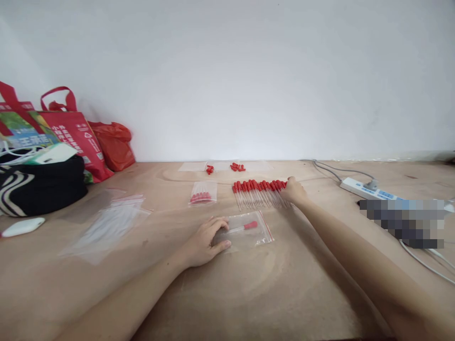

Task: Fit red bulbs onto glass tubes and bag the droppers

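Note:
My left hand [208, 242] rests on the table at the left end of a clear zip bag [261, 235], thumb and fingers apart, touching the plastic. Inside that bag lies one dropper [250, 225] with a red rubber bulb and a clear tube. At the right end of a row of red-bulbed droppers [254, 188], my right hand [294, 190] has its fingers pinched on an end dropper; its fingertips are partly hidden. Behind my left hand, a second zip bag [204, 192] holds several droppers.
Loose red bulbs [236, 166] lie near the wall. Flat zip bags [110, 222] are stacked at left, beside a black pouch [42, 184], a white device [23, 227] and red bags [76, 135]. A power strip [369, 189] with cables lies at right, near a blurred-out object.

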The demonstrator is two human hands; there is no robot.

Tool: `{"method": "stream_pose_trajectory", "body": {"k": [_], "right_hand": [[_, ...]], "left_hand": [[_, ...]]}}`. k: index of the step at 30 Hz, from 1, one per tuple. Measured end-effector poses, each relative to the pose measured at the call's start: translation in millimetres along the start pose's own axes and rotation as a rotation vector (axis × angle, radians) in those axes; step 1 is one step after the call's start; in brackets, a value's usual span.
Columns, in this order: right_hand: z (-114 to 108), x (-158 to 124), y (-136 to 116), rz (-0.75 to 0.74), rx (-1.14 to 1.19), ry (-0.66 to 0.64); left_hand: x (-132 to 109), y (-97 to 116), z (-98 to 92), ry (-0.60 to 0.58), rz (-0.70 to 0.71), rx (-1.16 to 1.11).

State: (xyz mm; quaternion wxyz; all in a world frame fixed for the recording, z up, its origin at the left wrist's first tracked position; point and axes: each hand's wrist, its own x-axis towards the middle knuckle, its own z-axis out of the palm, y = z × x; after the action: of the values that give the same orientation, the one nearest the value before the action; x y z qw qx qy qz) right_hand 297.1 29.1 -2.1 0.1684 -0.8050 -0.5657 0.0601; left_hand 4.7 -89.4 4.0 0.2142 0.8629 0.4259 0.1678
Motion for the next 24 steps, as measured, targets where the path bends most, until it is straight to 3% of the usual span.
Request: {"method": "stream_pose_trajectory", "body": {"k": [10,16,19,24], "right_hand": [[3,0,-2,-0.046,0.004,-0.018],[-12,-8,0,-0.094,0.092,0.022],[-15,-25,9,-0.180,0.299,-0.025],[0,-69,14,-0.234,0.899,-0.107]], "left_hand": [[0,-1,0.6,0.002,0.017,-0.016],[0,-2,1.4,-0.015,0.011,0.001],[0,-2,1.6,-0.017,0.014,0.007],[2,1,1.1,-0.007,0.009,0.022]]}}
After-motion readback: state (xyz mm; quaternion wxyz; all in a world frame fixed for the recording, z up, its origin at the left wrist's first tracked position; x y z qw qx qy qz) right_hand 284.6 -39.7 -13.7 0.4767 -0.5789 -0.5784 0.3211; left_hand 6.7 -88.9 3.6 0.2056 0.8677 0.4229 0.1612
